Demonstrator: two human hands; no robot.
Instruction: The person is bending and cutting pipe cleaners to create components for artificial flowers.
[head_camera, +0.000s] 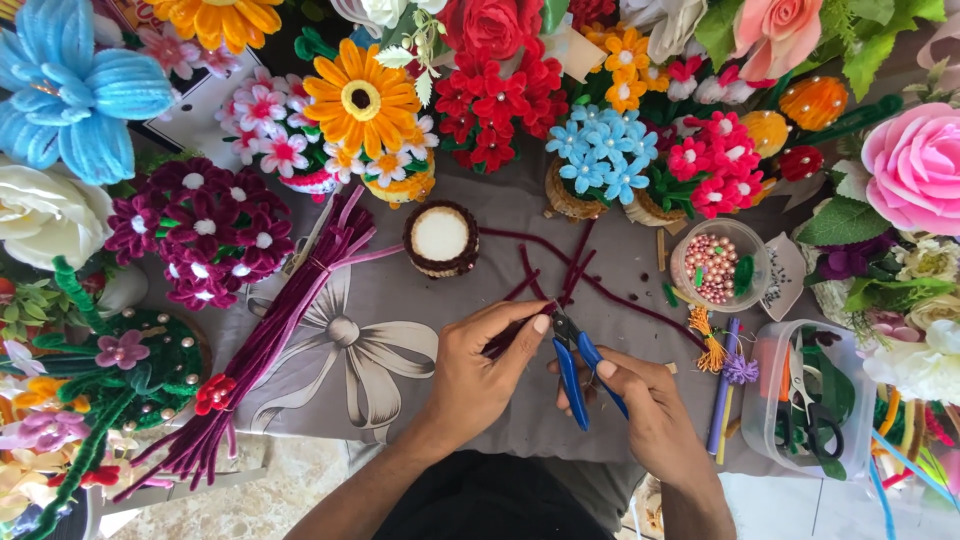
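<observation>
Item: dark maroon pipe cleaner (510, 338), fuzzy and thin, near the front edge of the cloth-covered desk (400, 420). Our left hand (478, 372) pinches it; our right hand (640, 400) is clenched around blue-handled pliers (575, 365), tips at the stem. Progress, as we judge: several cut lengths (575, 270) lie mid-desk; a large uncut bundle (270, 340) remains toward the left edge.

Two bare forearms are seen entering from six o'clock, with no sleeves reaching the wrists. The left hand (475, 375) and the right hand (650, 415) are uncovered; no gloves, rings, watch or bracelets are seen. Short, unpainted nails are shown on the fingers (540, 323). Dark clothing is glimpsed at six o'clock.
</observation>
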